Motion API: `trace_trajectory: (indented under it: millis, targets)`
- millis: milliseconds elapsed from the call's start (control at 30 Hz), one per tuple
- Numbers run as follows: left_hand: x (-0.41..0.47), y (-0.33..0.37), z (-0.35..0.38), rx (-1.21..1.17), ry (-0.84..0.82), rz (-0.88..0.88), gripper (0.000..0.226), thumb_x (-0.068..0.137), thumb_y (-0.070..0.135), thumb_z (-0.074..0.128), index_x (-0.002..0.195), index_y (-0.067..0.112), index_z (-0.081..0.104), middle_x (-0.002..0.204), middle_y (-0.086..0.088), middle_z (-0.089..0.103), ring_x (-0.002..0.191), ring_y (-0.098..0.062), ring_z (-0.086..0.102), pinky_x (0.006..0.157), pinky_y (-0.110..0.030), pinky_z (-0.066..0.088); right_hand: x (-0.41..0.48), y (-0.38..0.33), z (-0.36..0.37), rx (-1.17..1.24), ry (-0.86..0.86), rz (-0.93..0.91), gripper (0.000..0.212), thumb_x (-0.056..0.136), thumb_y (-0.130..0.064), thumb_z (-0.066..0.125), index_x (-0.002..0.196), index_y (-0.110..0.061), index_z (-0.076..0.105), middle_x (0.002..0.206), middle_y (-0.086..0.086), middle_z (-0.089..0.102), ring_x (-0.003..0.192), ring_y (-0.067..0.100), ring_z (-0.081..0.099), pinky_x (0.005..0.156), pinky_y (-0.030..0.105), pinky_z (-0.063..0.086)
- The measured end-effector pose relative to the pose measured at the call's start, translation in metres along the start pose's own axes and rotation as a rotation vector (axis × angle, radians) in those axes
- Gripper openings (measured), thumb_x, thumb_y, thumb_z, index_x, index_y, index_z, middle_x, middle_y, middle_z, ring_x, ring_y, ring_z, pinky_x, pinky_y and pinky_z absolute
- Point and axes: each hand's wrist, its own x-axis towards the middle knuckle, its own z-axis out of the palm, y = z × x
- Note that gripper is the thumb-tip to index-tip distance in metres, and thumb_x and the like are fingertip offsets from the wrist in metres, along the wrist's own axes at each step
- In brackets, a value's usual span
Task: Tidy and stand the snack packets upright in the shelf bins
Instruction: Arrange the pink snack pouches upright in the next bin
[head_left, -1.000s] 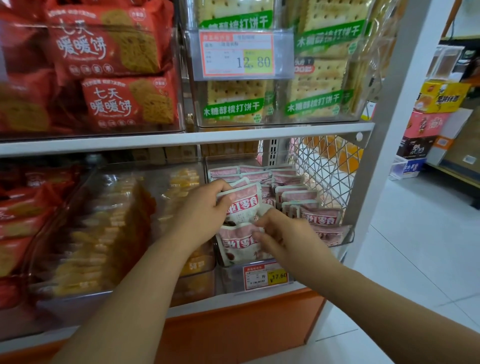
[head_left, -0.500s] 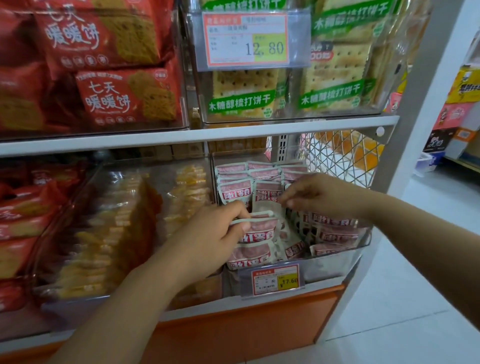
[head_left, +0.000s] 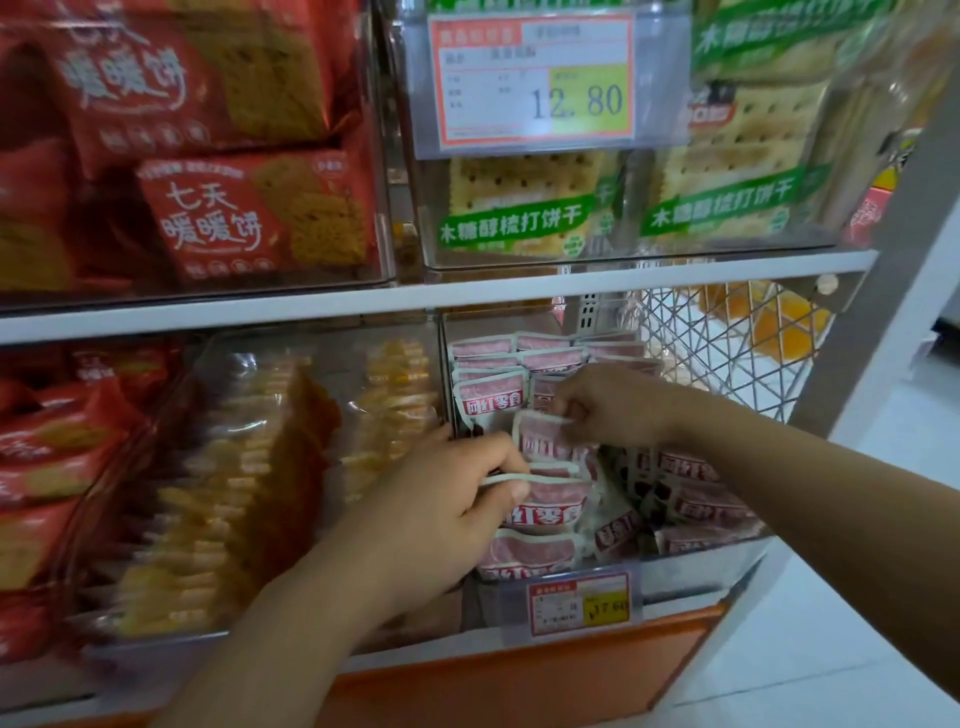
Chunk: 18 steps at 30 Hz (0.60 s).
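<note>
A clear bin (head_left: 691, 577) on the lower shelf holds several small pink-and-white snack packets with red labels. My left hand (head_left: 441, 499) pinches the top edge of a front packet (head_left: 550, 501) between thumb and fingers. My right hand (head_left: 608, 405) pinches the top edge of a packet (head_left: 540, 441) just behind it, in the middle of the bin. Packets at the back (head_left: 493, 384) stand upright in rows. Those at the front right (head_left: 696, 504) lie tilted and jumbled.
A price tag (head_left: 579, 603) hangs on the bin's front. To the left stands a clear bin of yellow-orange packets (head_left: 249, 483). Red biscuit packs (head_left: 249, 213) and green-labelled crackers (head_left: 519, 213) fill the shelf above. A wire mesh panel (head_left: 727, 348) closes the right side.
My right hand moved left from the right-hand packets to the middle one and took its top edge. My left hand keeps hold of the front packet. The camera has moved closer.
</note>
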Motion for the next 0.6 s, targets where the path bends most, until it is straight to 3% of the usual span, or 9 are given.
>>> trace_trajectory:
  millis: [133,200,267,333,433,533,600]
  targets:
    - [0.000,0.001,0.002,0.014,0.003,-0.008,0.016,0.095,0.035,0.047,0.080,0.034,0.047,0.077,0.017,0.051,0.080,0.003,0.044,0.061,-0.020,0.027,-0.013,0.003,-0.015,0.120,0.420,0.024,0.014,0.089,-0.018,0.059,0.077,-0.023,0.053,0.080,-0.005,0.052,0.077,0.015,0.052,0.059,0.022,0.034]
    - [0.002,0.002,0.004,0.019,-0.004,-0.011,0.014,0.096,0.035,0.045,0.082,0.033,0.047,0.073,0.012,0.051,0.075,0.001,0.044,0.060,-0.021,0.026,-0.020,-0.001,-0.018,0.147,0.454,-0.028,0.008,0.091,-0.018,0.058,0.085,-0.022,0.053,0.086,-0.003,0.055,0.081,0.015,0.054,0.066,0.026,0.037]
    - [0.004,0.004,0.007,0.036,-0.019,-0.001,0.013,0.097,0.035,0.043,0.085,0.032,0.047,0.067,0.010,0.050,0.068,0.003,0.043,0.067,-0.026,0.032,-0.027,-0.007,-0.017,0.115,0.397,-0.095,0.009,0.091,-0.018,0.058,0.085,-0.023,0.054,0.084,-0.005,0.059,0.081,0.015,0.058,0.071,0.030,0.042]
    - [0.004,0.008,0.011,0.061,-0.034,-0.001,0.010,0.098,0.034,0.043,0.089,0.033,0.046,0.061,0.011,0.048,0.063,0.006,0.044,0.086,-0.035,0.034,-0.033,-0.014,-0.014,0.140,0.338,-0.119,0.009,0.092,-0.019,0.058,0.085,-0.025,0.054,0.081,-0.009,0.060,0.080,0.009,0.058,0.072,0.028,0.044]
    - [-0.001,0.009,0.010,0.118,0.031,-0.013,0.004,0.096,0.040,0.045,0.093,0.038,0.042,0.063,0.018,0.046,0.067,0.007,0.042,0.084,-0.034,0.034,-0.038,-0.024,-0.005,0.314,0.202,-0.118,0.009,0.093,-0.024,0.057,0.084,-0.026,0.058,0.074,-0.011,0.061,0.066,-0.002,0.056,0.064,0.020,0.045]
    - [0.000,0.003,0.005,0.173,0.252,0.011,0.025,0.088,0.057,0.040,0.111,0.046,0.041,0.101,0.030,0.048,0.099,0.006,0.036,0.097,-0.030,0.030,-0.039,-0.031,0.002,0.463,0.034,-0.109,0.013,0.095,-0.029,0.052,0.087,-0.026,0.062,0.077,0.000,0.061,0.071,0.012,0.057,0.069,0.033,0.050]
    - [0.005,0.000,0.007,0.250,0.193,0.002,0.046,0.088,0.064,0.030,0.132,0.049,0.030,0.132,0.025,0.043,0.125,-0.002,0.034,0.112,-0.037,0.020,-0.039,-0.028,-0.001,0.651,-0.056,-0.072,0.018,0.096,-0.032,0.047,0.096,-0.026,0.064,0.092,-0.007,0.067,0.089,0.010,0.063,0.082,0.032,0.053]
